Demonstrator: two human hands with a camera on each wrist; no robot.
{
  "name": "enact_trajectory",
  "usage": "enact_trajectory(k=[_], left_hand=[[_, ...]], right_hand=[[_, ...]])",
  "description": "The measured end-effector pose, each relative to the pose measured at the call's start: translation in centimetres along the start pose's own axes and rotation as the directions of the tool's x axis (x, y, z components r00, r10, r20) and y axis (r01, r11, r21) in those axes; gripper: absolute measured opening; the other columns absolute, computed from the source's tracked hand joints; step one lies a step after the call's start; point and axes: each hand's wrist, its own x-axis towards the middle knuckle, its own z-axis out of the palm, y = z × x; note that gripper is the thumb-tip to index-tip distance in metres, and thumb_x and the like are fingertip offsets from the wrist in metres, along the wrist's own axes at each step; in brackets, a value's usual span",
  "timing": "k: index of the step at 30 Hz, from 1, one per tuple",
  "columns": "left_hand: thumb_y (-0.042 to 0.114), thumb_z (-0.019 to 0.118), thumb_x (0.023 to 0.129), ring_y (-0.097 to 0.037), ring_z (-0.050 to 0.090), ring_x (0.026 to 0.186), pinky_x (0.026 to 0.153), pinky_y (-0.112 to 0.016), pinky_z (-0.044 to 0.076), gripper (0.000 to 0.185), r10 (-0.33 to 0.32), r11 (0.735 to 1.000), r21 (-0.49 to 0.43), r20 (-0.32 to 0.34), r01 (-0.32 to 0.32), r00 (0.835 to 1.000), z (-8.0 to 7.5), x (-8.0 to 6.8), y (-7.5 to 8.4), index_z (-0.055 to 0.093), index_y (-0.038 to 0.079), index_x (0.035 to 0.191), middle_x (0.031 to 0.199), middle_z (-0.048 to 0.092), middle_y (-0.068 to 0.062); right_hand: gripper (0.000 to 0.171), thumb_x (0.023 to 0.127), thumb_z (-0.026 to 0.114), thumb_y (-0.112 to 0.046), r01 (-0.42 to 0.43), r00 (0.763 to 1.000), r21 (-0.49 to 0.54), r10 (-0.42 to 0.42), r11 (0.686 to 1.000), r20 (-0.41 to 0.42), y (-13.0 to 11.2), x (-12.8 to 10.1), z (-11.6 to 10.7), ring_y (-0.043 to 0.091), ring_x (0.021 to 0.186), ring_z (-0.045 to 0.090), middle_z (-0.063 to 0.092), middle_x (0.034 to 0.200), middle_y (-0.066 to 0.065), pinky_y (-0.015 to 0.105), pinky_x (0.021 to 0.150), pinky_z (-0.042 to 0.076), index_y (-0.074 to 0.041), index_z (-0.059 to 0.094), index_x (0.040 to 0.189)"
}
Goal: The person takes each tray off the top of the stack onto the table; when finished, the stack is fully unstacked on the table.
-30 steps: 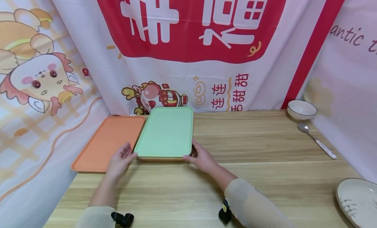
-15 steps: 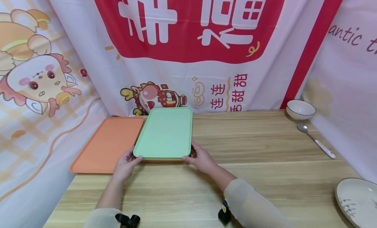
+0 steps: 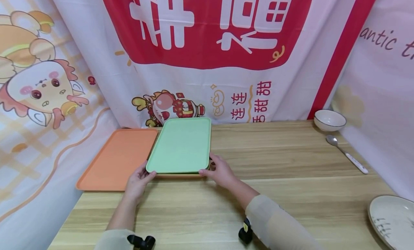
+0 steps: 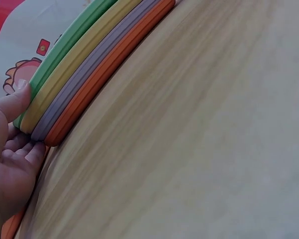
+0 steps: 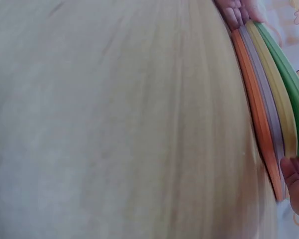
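A light green tray (image 3: 181, 146) tops a stack at the back of the table. Beneath it the left wrist view shows a yellow tray (image 4: 77, 63), a purple tray (image 4: 92, 70) and an orange tray (image 4: 109, 65). At the near left corner, my left hand (image 3: 136, 181) has its thumb on the green rim, with curled fingers against the edges below. My right hand (image 3: 223, 172) pinches the near right corner of the green tray, thumb on its front edge. In the right wrist view the green tray stands slightly apart from the yellow one at that corner.
Another orange tray (image 3: 119, 160) lies left of the stack. Far right are a white bowl (image 3: 330, 120), a spoon (image 3: 347, 154) with a white handle and, nearer, a plate (image 3: 392, 221). Printed cloth (image 3: 291, 84) hangs behind and beside the table.
My left hand has moved right onto the stack's near left corner, its thumb now on the green rim. The green tray's near right corner has lifted a little in my right hand.
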Motion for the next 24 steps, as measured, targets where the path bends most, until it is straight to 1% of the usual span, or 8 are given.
enact_trajectory(k=[2, 4, 7, 10, 13, 16, 21, 24], left_hand=[[0.017, 0.064, 0.096, -0.025, 0.02, 0.151, 0.122, -0.036, 0.025, 0.078, -0.004, 1.0, -0.007, -0.001, 0.004, 1.0, 0.02, -0.05, 0.01, 0.015, 0.005, 0.156, 0.163, 0.017, -0.013], [0.017, 0.064, 0.096, -0.025, 0.02, 0.151, 0.122, -0.037, 0.025, 0.079, -0.005, 1.0, -0.012, -0.002, 0.005, 1.0, 0.03, -0.08, -0.04, 0.015, 0.005, 0.156, 0.163, 0.017, -0.013], [0.016, 0.063, 0.096, -0.026, 0.019, 0.151, 0.123, -0.037, 0.024, 0.078, -0.005, 1.0, -0.02, -0.003, 0.005, 1.0, 0.02, -0.14, -0.07, 0.015, 0.005, 0.156, 0.164, 0.016, -0.013], [0.014, 0.062, 0.097, -0.026, 0.017, 0.151, 0.123, -0.038, 0.023, 0.077, -0.001, 1.0, -0.02, -0.005, 0.001, 1.0, -0.03, -0.2, -0.12, 0.014, 0.004, 0.156, 0.164, 0.015, -0.013], [0.014, 0.062, 0.097, -0.026, 0.018, 0.151, 0.124, -0.037, 0.022, 0.077, 0.003, 1.0, -0.015, -0.008, -0.003, 1.0, -0.07, -0.26, -0.13, 0.014, 0.005, 0.156, 0.164, 0.016, -0.013], [0.015, 0.062, 0.097, -0.026, 0.018, 0.151, 0.123, -0.037, 0.023, 0.077, 0.004, 1.0, -0.014, -0.01, -0.004, 1.0, -0.06, -0.25, -0.13, 0.014, 0.005, 0.156, 0.164, 0.016, -0.013], [0.016, 0.062, 0.097, -0.026, 0.019, 0.151, 0.121, -0.035, 0.026, 0.076, 0.001, 1.0, -0.019, -0.014, -0.001, 1.0, 0.03, -0.15, -0.12, 0.015, 0.006, 0.156, 0.163, 0.017, -0.013], [0.017, 0.062, 0.097, -0.026, 0.02, 0.151, 0.12, -0.035, 0.026, 0.076, 0.003, 1.0, -0.02, -0.016, -0.003, 1.0, 0.04, -0.09, -0.11, 0.016, 0.005, 0.156, 0.163, 0.018, -0.014]], right_hand=[[0.082, 0.083, 0.078, -0.034, 0.001, 1.0, -0.03, -0.001, 1.0, -0.012, -0.29, 0.02, -0.05, 0.026, 0.107, 0.057, 0.052, 0.125, 0.015, 0.038, 0.088, 0.056, -0.009, 0.039, 0.15], [0.077, 0.083, 0.079, -0.032, 0.016, 1.0, -0.036, -0.017, 0.999, -0.018, -0.51, 0.07, -0.11, 0.021, 0.096, 0.054, 0.053, 0.116, 0.014, 0.031, 0.077, 0.054, -0.007, 0.043, 0.147], [0.072, 0.084, 0.079, -0.024, 0.037, 0.999, -0.014, -0.038, 0.999, -0.036, -0.65, 0.21, -0.13, 0.017, 0.087, 0.05, 0.052, 0.105, 0.011, 0.024, 0.07, 0.048, -0.002, 0.046, 0.144], [0.071, 0.084, 0.078, -0.017, 0.038, 0.997, 0.028, -0.036, 0.999, -0.061, -0.63, 0.36, -0.03, 0.015, 0.086, 0.05, 0.052, 0.096, 0.009, 0.02, 0.072, 0.047, 0.003, 0.044, 0.144], [0.07, 0.085, 0.078, -0.016, 0.018, 0.997, 0.059, -0.014, 0.998, -0.077, -0.67, 0.44, 0.12, 0.014, 0.088, 0.051, 0.053, 0.096, 0.007, 0.02, 0.075, 0.049, 0.003, 0.045, 0.144], [0.065, 0.085, 0.077, -0.013, -0.007, 0.996, 0.132, 0.018, 0.991, -0.082, -0.74, 0.56, 0.19, 0.015, 0.09, 0.053, 0.056, 0.1, 0.009, 0.02, 0.074, 0.05, 0.003, 0.048, 0.141], [0.067, 0.086, 0.075, -0.009, -0.073, 0.992, 0.302, 0.099, 0.951, -0.074, -0.93, 0.68, 0.2, 0.016, 0.095, 0.051, 0.057, 0.108, 0.012, 0.017, 0.075, 0.05, 0.004, 0.044, 0.143], [0.066, 0.086, 0.074, -0.007, -0.076, 0.991, 0.357, 0.11, 0.931, -0.076, -0.86, 0.83, 0.19, 0.018, 0.099, 0.052, 0.058, 0.113, 0.016, 0.018, 0.079, 0.05, 0.005, 0.043, 0.143]])
